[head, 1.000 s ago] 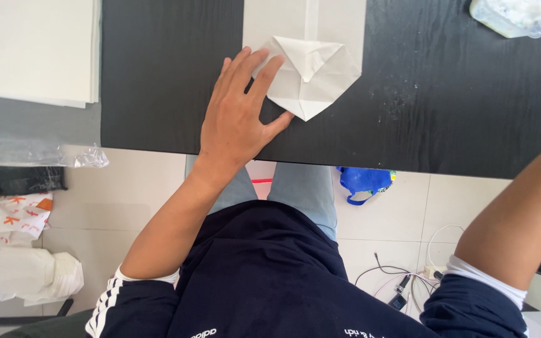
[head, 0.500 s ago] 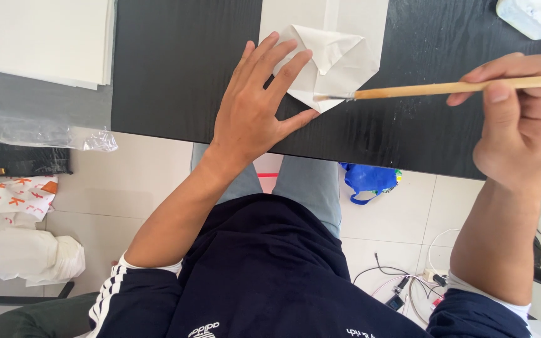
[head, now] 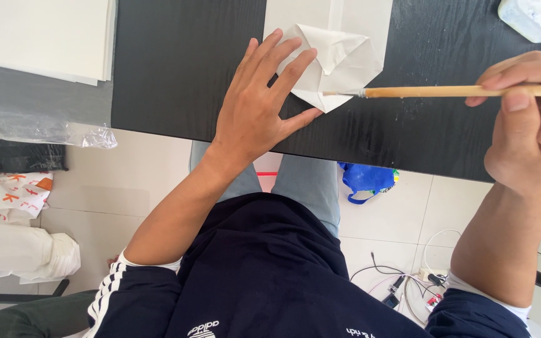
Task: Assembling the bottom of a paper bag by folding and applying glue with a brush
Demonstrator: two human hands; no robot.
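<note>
White folded paper (head: 339, 62) | under left hand (head: 255, 109) fingertips | brush (head: 446, 91) tip touching

A white folded paper (head: 336, 62) is lying flat under the left hand's (head: 255, 109) fingertips; a wooden-handled brush (head: 446, 91), lying level in the right hand (head: 530, 119), is touching its edge.

- Bright, even daylight fills the scene; no lamp shows in the frame.
- The black tabletop (head: 176, 69) carries a soft grey sheen toward 10 o'clock, and faint pale smears catch light near 2 o'clock.
- The folded white paper (head: 336, 59) is close to overexposed, its creases showing only as faint grey lines.
- Shadows are weak: a thin one edges the left hand (head: 255, 109).
- Focus is sharp overall; the right hand (head: 530, 119) at 3 o'clock looks slightly soft.
- The frame edges show mild wide-angle stretch.
</note>
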